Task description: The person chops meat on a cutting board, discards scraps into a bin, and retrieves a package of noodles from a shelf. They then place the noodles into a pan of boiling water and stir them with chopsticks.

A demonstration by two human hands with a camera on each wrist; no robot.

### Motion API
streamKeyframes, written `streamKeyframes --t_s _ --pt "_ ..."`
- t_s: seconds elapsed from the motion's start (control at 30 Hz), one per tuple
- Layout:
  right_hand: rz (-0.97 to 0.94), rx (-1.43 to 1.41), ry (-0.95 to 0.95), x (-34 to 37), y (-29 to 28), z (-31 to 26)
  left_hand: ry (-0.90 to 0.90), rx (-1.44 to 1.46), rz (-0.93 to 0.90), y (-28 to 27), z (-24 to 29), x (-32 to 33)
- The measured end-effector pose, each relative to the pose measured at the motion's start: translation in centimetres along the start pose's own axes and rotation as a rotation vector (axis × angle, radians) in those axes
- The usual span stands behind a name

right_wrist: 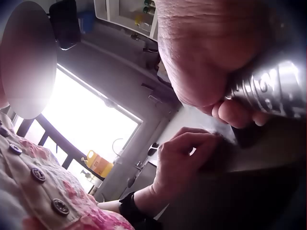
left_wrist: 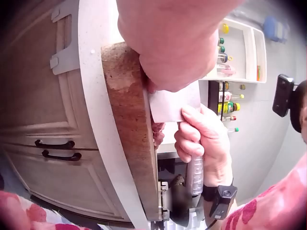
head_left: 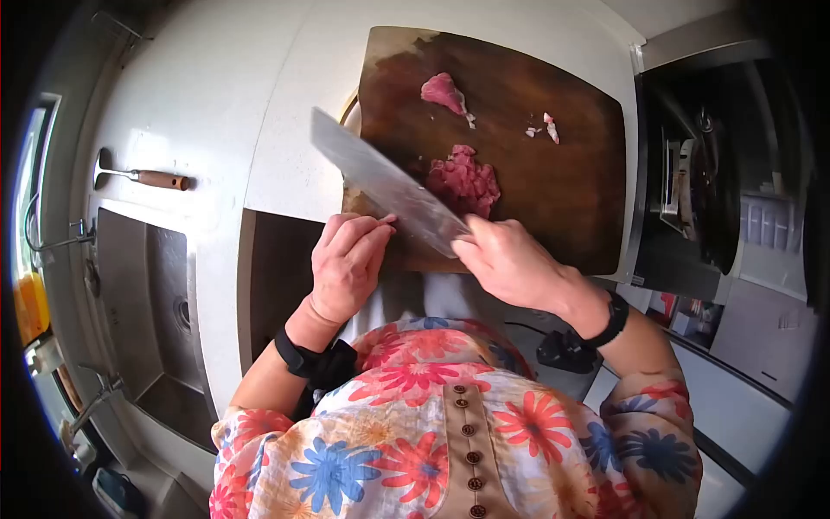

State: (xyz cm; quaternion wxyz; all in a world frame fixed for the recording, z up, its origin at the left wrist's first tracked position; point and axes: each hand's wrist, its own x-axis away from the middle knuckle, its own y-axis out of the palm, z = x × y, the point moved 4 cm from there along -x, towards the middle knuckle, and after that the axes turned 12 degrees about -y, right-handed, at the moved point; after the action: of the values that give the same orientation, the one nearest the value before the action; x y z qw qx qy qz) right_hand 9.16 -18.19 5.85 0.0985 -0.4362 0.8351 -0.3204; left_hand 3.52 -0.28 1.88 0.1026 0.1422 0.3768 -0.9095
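Note:
The right hand [head_left: 510, 264] grips a broad metal cleaver [head_left: 385, 186], its blade slanting up and left over the near left part of a dark wooden cutting board [head_left: 571, 199]. In the left wrist view the same hand [left_wrist: 208, 143] is closed round the ribbed metal handle [left_wrist: 194, 175]. Beside the blade, at the board's near left edge, the left hand [head_left: 346, 264] pinches a small pink piece [head_left: 388, 220] between thumb and fingers. A pile of cut meat [head_left: 467, 180] lies just beyond the blade. Farther back rests a larger piece of meat [head_left: 443, 91].
Small whitish scraps [head_left: 552, 128] lie on the board's right part. On the white counter [head_left: 216, 104] at left is a wooden-handled utensil [head_left: 160, 179], above a metal sink [head_left: 156, 303]. A dark stove [head_left: 692, 173] stands right of the board.

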Motion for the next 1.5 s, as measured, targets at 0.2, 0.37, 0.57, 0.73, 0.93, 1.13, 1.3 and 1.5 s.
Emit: streamKeyframes --t_s 0.2,0.37,0.57,0.73,0.93,1.13,1.3,1.5 --pt "-0.004 -0.026 0.076 1.0 -0.1 -0.6 0.024 0.012 0.01 -0.1 -0.2 -0.2" --pt "-0.029 -0.09 0.103 0.8 0.5 -0.5 0.036 0.02 0.01 -0.1 -0.3 0.0" --pt "0.019 -0.123 0.059 1.0 0.3 -0.2 0.029 0.032 0.009 -0.3 -0.5 0.0" --pt "0.034 -0.09 0.069 1.4 -0.1 -0.7 0.019 0.031 0.003 -0.3 -0.7 0.1" --pt "-0.014 -0.081 0.063 1.4 0.7 -0.8 0.031 0.035 -0.009 -0.2 -0.6 -0.1" --pt "-0.048 -0.104 0.087 2.8 0.4 -0.5 0.031 0.031 -0.014 -0.2 -0.7 -0.1" --pt "-0.055 -0.082 0.049 0.0 1.3 -0.4 0.046 0.041 -0.018 -0.1 -0.6 -0.1" --pt "0.002 -0.027 0.045 -0.8 0.7 -0.4 0.04 0.006 -0.017 -0.2 -0.4 0.0"
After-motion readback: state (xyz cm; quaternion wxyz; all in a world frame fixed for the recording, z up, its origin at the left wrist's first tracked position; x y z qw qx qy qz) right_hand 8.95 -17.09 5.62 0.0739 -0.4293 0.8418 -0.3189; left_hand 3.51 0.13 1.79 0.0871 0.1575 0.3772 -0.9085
